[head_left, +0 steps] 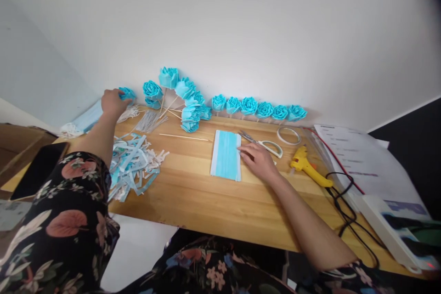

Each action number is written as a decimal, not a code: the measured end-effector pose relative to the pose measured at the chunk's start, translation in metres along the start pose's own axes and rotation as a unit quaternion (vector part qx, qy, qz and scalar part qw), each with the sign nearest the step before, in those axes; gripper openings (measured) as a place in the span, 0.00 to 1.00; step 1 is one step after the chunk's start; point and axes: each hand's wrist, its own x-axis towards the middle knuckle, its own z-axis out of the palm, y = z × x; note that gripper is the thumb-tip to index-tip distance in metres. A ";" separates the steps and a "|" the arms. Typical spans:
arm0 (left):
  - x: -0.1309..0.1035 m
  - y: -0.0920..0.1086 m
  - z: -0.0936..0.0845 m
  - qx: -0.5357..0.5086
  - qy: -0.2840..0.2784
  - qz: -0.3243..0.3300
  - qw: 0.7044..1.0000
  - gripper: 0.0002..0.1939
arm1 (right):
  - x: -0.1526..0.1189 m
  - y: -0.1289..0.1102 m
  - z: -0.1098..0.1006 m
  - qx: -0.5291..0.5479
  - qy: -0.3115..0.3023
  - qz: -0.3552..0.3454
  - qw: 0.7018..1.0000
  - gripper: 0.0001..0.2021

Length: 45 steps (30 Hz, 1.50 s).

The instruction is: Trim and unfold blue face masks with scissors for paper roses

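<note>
At the far left, my left hand [113,102] has its fingers closed at a blue flower [127,94], partly covering it. My right hand [259,160] lies on the table with fingers loosely apart, fingertips at the right edge of a flat blue face mask [225,156]. Just behind that hand are scissors [270,147] with white handles, partly hidden by it. Between the flowers and the cut strips, a thin wooden stick [184,137] lies alone. Several blue rose-like flowers on sticks [190,96] lean against the wall at the back.
Cut blue and white strips [136,163] lie in a heap at left, near thin white wires [149,121] and stacked masks [86,117]. On the right are a tape roll [288,135], a yellow glue gun [310,170] with a black cord, papers [368,161] and a power strip [392,234].
</note>
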 end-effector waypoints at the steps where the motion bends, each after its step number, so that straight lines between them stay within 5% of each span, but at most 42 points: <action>1: 0.001 0.001 0.004 0.001 0.001 -0.006 1.000 0.26 | 0.000 0.000 0.000 -0.001 0.001 0.001 1.000 0.11; 9: 0.013 0.009 0.010 -0.046 0.055 -0.040 0.997 0.14 | 0.000 -0.003 -0.002 -0.001 0.000 0.004 1.000 0.10; 18: -0.010 0.039 -0.044 -0.068 0.146 0.057 0.985 0.18 | 0.001 -0.002 -0.001 0.002 -0.001 0.004 1.000 0.11; 22: -0.032 0.035 -0.055 -0.088 0.163 0.092 0.978 0.14 | 0.001 -0.001 0.000 0.006 -0.005 0.004 1.000 0.12; 32: -0.062 0.021 -0.044 -0.101 0.135 0.028 0.985 0.10 | 0.002 0.001 0.002 0.000 -0.003 0.006 1.000 0.11; 45: -0.050 0.039 -0.037 -0.111 0.114 0.048 0.986 0.14 | 0.003 -0.001 0.000 0.001 -0.001 0.001 1.000 0.11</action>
